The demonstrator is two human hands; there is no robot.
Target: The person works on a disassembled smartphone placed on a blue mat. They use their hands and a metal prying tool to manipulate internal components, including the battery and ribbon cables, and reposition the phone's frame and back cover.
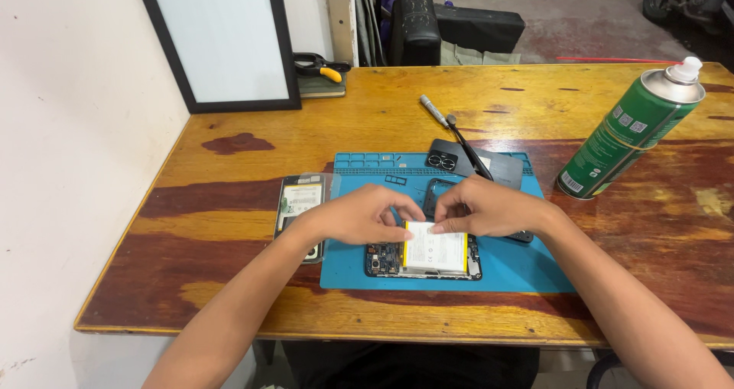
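At frame centre, an opened phone [423, 257] shows a white, yellow-edged battery [435, 248]; left hand [359, 217] and right hand [489, 208] fingertips press together on its top edge.

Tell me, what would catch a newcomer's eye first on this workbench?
Probably the two hands, left hand and right hand, meeting over an opened phone with a white, yellow-edged battery, lying on a blue work mat at the middle of the wooden table. Next, the tall green spray can standing tilted-looking at the right.
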